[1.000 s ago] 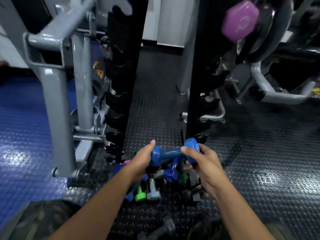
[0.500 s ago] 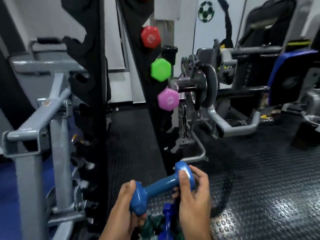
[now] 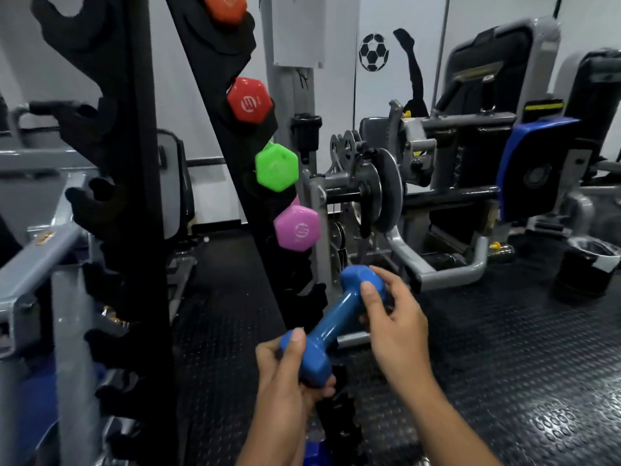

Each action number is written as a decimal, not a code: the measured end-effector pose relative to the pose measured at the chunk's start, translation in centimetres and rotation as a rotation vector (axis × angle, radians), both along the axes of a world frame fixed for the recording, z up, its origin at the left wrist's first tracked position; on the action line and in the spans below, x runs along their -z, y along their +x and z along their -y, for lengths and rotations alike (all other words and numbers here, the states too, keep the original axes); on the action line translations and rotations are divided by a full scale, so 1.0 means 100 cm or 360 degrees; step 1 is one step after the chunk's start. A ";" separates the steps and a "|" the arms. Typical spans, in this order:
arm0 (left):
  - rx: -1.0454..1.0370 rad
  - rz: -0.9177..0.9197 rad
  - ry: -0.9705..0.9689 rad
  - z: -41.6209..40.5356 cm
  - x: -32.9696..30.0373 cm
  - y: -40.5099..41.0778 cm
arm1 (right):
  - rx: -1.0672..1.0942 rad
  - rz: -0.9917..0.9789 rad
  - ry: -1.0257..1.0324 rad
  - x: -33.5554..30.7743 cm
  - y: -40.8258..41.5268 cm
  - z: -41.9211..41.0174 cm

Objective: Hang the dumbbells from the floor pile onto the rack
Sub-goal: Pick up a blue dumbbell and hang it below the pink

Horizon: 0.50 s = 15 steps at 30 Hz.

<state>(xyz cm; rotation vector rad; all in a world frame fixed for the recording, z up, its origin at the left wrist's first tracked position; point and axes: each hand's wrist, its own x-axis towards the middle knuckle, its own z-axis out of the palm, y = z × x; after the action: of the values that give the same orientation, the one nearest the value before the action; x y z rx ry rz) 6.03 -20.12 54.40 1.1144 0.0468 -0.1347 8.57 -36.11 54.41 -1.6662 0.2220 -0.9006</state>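
Presently, blue dumbbell (image 3: pixel 336 322) is tilting in mid-air beside the black rack (image 3: pixel 232 136), left hand (image 3: pixel 285 368) gripping its lower head, right hand (image 3: pixel 396 317) gripping its upper head, under hanging pink dumbbell (image 3: pixel 296 228), green dumbbell (image 3: pixel 276 167) and red dumbbell (image 3: pixel 249 100).

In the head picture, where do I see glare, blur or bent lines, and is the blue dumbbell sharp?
Head view: the blue dumbbell is fairly sharp, with a soft highlight along its handle; the left hand and right hand gripping its ends are slightly soft. Glare patches brighten the studded floor at lower right. The wide lens makes the black rack uprights lean. The far machines look softer.
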 end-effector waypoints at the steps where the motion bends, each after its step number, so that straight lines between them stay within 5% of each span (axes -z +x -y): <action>1: -0.0003 0.0021 -0.0024 0.006 -0.003 0.006 | -0.0009 0.0016 0.0001 -0.002 0.015 0.005; 7: -0.0014 0.0052 -0.0264 0.024 -0.002 0.042 | -0.0132 0.0028 0.0097 -0.006 0.090 0.026; 15: -0.0130 0.0295 -0.0101 0.040 0.005 0.063 | -0.0396 0.0043 0.0080 -0.007 0.136 0.022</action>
<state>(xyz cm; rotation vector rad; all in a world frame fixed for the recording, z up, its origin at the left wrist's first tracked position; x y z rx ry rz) 12.34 -24.07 53.89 1.0559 -0.0772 0.0403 22.21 -38.28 55.10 -1.5933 0.0169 -0.7236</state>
